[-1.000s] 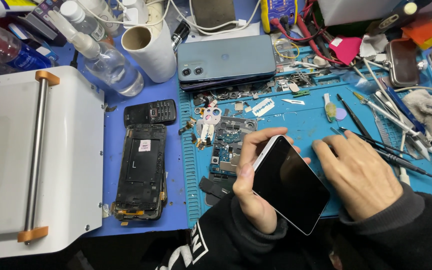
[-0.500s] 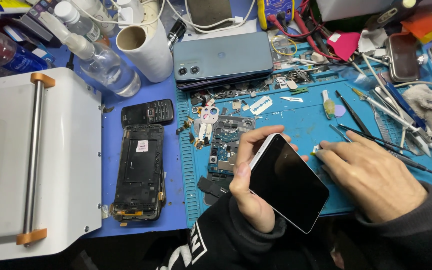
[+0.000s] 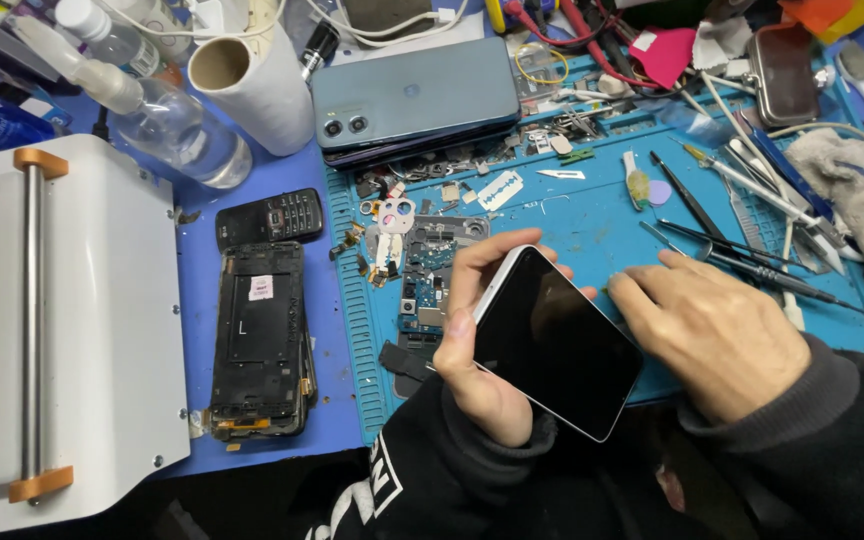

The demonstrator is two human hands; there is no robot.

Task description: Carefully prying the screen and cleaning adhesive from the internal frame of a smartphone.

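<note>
The left hand [image 3: 482, 350] grips a white-edged smartphone [image 3: 557, 342], dark screen up and tilted, over the near edge of the blue work mat [image 3: 592, 215]. The right hand [image 3: 717, 325] lies palm down on the mat just right of the phone, fingers loosely bent and holding nothing I can see, its fingertips close to the phone's edge. Left of the mat, on the tabletop, lies a stripped phone frame [image 3: 260, 340]. A teal phone [image 3: 414, 95] rests at the mat's far edge.

Blue bench [image 3: 252, 180] w/ teal mat [image 3: 582, 215], white machine [image 3: 62, 320], 2 phones.
</note>
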